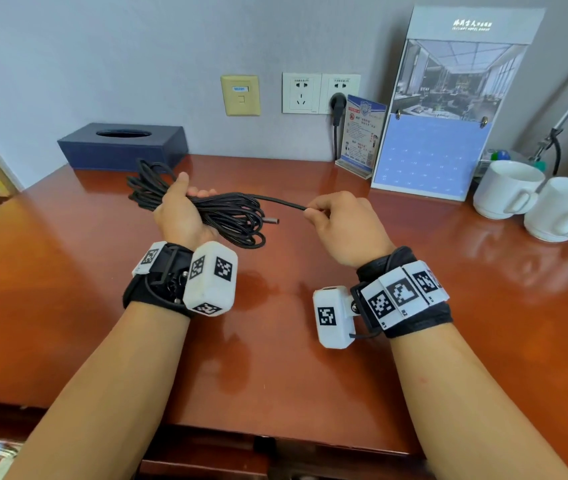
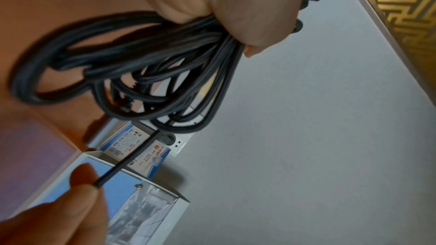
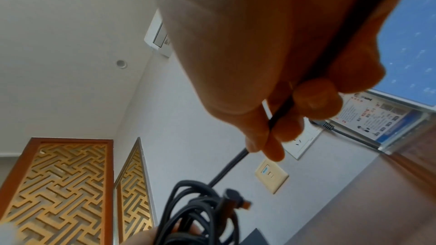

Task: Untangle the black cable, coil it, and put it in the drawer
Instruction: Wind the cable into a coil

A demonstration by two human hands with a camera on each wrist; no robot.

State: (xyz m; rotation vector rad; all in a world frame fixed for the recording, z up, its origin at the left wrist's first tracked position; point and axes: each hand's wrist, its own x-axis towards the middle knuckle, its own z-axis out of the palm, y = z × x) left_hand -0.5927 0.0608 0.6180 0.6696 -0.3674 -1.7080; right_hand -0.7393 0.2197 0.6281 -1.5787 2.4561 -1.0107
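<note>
The black cable (image 1: 230, 216) is gathered in loose loops above the red-brown desk (image 1: 275, 341). My left hand (image 1: 180, 209) grips the middle of the bundle (image 2: 146, 66), loops hanging out on both sides. One metal-tipped plug (image 1: 272, 221) sticks out of the loops on the right. A single straight strand (image 1: 286, 201) runs from the bundle to my right hand (image 1: 339, 220), which pinches it between thumb and forefinger (image 3: 278, 118). In the right wrist view the strand continues through the palm, and the bundle (image 3: 200, 217) with a plug shows below. A drawer front (image 1: 206, 465) lies under the desk's near edge.
A dark blue tissue box (image 1: 123, 145) stands at the back left against the wall. At the back right are a leaflet stand (image 1: 360, 136), a calendar stand (image 1: 445, 109) and two white cups (image 1: 539, 202). Wall sockets (image 1: 320, 93) hold another black plug.
</note>
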